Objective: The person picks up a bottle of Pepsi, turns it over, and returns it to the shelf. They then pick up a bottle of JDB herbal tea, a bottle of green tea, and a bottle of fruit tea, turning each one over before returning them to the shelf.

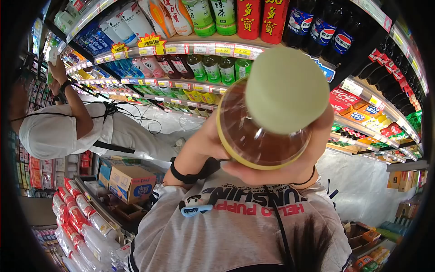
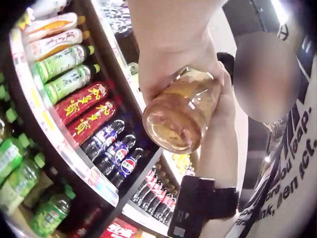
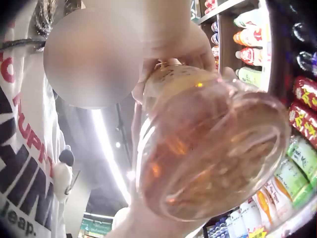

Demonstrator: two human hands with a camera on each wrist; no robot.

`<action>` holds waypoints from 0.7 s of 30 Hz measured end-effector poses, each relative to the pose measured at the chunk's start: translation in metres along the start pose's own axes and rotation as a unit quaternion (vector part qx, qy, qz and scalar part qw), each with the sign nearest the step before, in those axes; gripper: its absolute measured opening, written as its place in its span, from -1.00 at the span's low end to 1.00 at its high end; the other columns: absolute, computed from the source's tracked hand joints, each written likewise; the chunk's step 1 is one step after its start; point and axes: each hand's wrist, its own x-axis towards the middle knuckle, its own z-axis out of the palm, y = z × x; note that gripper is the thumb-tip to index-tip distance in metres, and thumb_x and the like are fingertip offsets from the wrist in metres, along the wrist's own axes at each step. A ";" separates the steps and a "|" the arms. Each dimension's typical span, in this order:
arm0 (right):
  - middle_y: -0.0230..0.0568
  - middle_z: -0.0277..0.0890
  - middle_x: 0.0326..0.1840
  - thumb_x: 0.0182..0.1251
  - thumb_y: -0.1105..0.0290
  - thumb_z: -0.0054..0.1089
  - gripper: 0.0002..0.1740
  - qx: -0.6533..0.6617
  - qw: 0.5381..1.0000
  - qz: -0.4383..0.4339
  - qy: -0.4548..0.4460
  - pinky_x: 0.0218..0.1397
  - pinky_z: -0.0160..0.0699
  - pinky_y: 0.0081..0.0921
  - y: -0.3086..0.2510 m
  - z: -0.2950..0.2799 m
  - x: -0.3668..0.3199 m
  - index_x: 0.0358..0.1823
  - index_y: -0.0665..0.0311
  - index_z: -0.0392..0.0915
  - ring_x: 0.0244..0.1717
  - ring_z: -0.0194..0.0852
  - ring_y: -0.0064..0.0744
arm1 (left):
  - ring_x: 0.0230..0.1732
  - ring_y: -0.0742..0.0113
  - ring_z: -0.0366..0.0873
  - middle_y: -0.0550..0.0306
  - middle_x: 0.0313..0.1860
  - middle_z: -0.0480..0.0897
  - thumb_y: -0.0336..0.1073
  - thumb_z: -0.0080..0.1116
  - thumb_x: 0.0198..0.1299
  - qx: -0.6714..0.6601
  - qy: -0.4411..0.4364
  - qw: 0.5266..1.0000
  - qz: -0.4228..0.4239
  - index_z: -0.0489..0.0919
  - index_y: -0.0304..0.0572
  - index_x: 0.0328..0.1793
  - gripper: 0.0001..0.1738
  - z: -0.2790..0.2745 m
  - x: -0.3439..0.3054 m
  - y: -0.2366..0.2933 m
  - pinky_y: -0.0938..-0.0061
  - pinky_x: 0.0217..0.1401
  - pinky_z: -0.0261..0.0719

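Observation:
Close to my face, both hands hold a clear drink bottle (image 1: 263, 147) of amber-brown liquid, its wide pale green cap (image 1: 287, 90) toward the head camera. My left hand (image 1: 210, 136) grips the bottle's left side. My right hand (image 1: 312, 149) wraps its right side and front, a digit lying across below the yellow-edged label. From below, the left wrist view shows the bottle's base (image 2: 173, 131) between the two hands. In the right wrist view the clear bottle (image 3: 213, 153) fills the middle, tilted, with my right hand (image 3: 178, 44) above it.
Drink shelves (image 1: 217, 49) curve ahead, stocked with green tea bottles (image 1: 199, 18), red drink bottles (image 1: 248, 18) and cola bottles (image 1: 321, 29). At left another person (image 1: 68, 127) in white reaches toward a shelf. Behind are a cardboard box (image 1: 131, 181) and stacked red-and-white packs (image 1: 74, 213).

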 end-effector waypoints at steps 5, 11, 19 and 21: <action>0.07 0.31 0.08 -0.49 0.20 0.61 0.18 -0.204 0.979 -0.016 0.009 0.08 0.41 -0.37 0.000 -0.003 -0.003 0.20 0.53 0.06 0.05 0.40 -0.19 | 0.25 0.21 0.26 -0.07 0.29 0.25 -0.06 0.47 -0.37 0.184 0.032 0.974 0.130 0.00 -0.39 0.37 0.21 -0.001 0.010 -0.016 0.32 0.28 0.22; 0.07 0.34 0.07 -0.45 0.27 0.57 0.15 -0.080 0.995 0.061 0.004 0.08 0.43 -0.40 0.002 -0.001 -0.004 0.23 0.54 0.05 0.05 0.42 -0.20 | 0.26 0.22 0.25 -0.06 0.28 0.25 -0.13 0.47 -0.38 0.176 0.005 0.968 0.181 0.00 -0.38 0.37 0.18 -0.003 0.008 -0.027 0.33 0.29 0.21; 0.09 0.33 0.08 -0.45 0.36 0.55 0.15 0.178 0.977 0.111 -0.032 0.08 0.42 -0.35 0.005 -0.003 0.003 0.24 0.56 0.02 0.06 0.40 -0.16 | 0.22 0.22 0.32 -0.03 0.20 0.35 -0.23 0.40 -0.35 -0.030 -0.134 0.986 0.097 0.04 -0.37 0.35 0.09 -0.016 -0.002 -0.046 0.31 0.27 0.24; 0.10 0.33 0.07 -0.45 0.35 0.55 0.15 0.244 0.957 0.153 -0.020 0.06 0.44 -0.34 0.007 -0.001 0.004 0.24 0.57 0.02 0.05 0.41 -0.13 | 0.22 0.21 0.32 -0.04 0.20 0.35 -0.19 0.40 -0.33 -0.108 -0.142 0.983 0.034 0.05 -0.37 0.35 0.09 -0.019 -0.009 -0.051 0.30 0.27 0.24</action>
